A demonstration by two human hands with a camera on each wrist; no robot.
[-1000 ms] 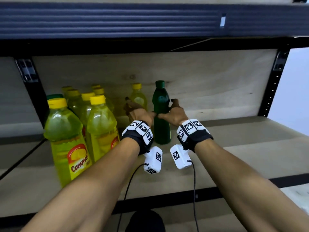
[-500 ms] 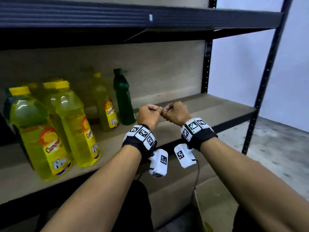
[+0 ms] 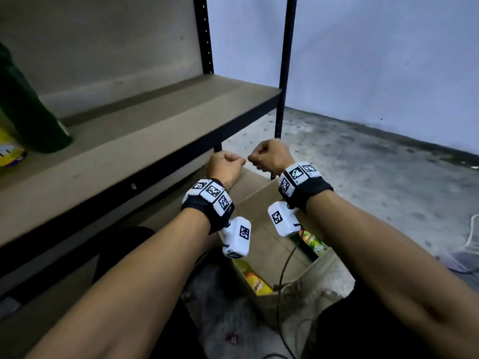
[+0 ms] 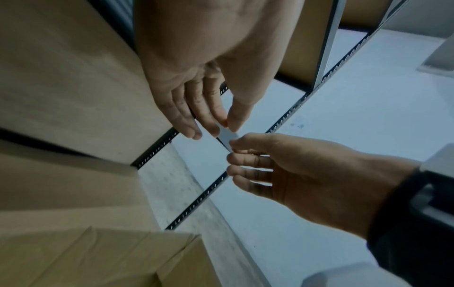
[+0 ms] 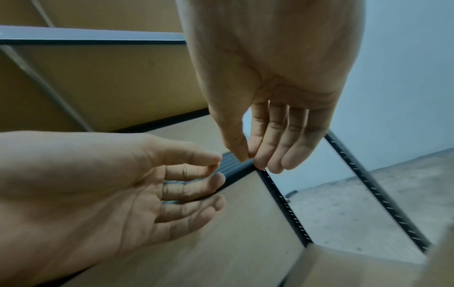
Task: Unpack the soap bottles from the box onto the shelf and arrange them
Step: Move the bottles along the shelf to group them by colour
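Bare concrete floor (image 3: pixel 363 177) runs right of the shelf (image 3: pixel 155 120); your left hand (image 3: pixel 225 167) and right hand (image 3: pixel 269 156) hang empty, fingers loosely curled, above the box (image 3: pixel 261 193). Soap bottles (image 3: pixel 255 279) lie inside at six o'clock. Reach carelessly and dangling wrist cables (image 3: pixel 285 265) may snag a flap or bottle.

Pale wall (image 3: pixel 375 53) meets speckled grey concrete floor (image 3: pixel 375 177).

Two hands (image 3: pixel 225 165), one box (image 3: pixel 261 195), four bottles (image 3: pixel 255 279), one shelf (image 3: pixel 145 130)
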